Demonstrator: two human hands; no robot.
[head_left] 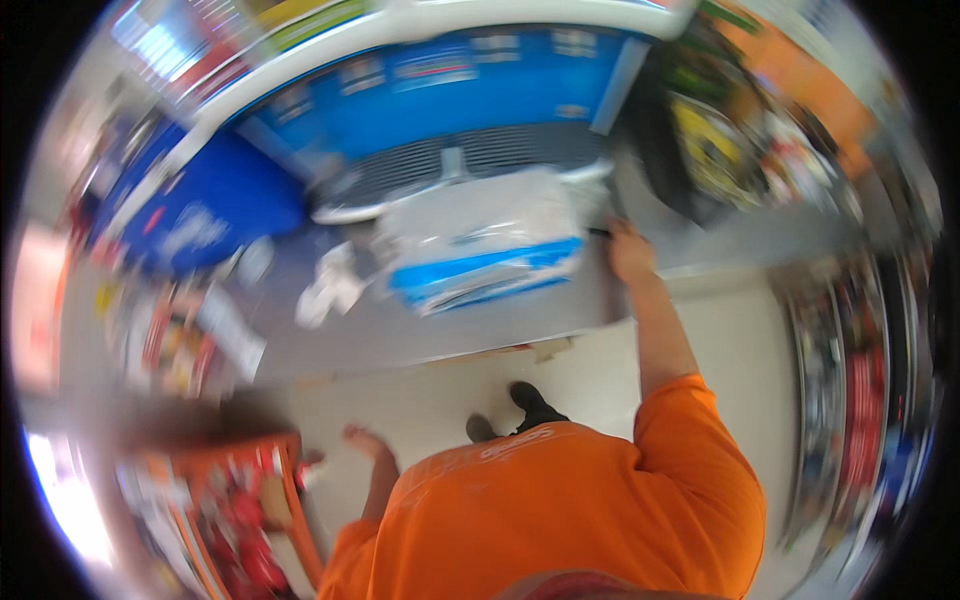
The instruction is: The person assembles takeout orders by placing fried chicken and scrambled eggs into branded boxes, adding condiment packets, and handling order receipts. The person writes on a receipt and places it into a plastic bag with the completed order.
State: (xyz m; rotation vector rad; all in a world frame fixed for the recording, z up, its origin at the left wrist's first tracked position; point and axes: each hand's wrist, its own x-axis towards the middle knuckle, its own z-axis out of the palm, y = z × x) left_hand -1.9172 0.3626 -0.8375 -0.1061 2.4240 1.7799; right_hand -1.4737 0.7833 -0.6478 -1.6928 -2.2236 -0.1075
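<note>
Right hand (628, 250) on the far bench (440, 335), fingers together beside the plastic-wrapped package (485, 250); left hand (362, 440) hangs open (picture's blurry).

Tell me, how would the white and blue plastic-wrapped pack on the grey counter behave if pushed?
The white and blue plastic-wrapped pack looks soft and crinkled, so it would probably flex. Its glossy film may slide easily on the grey counter. It lies flat, so tipping seems unlikely.

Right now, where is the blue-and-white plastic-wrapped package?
In the head view, the package lies on the grey counter, upper centre, just left of the right hand and right of crumpled white paper.
</note>
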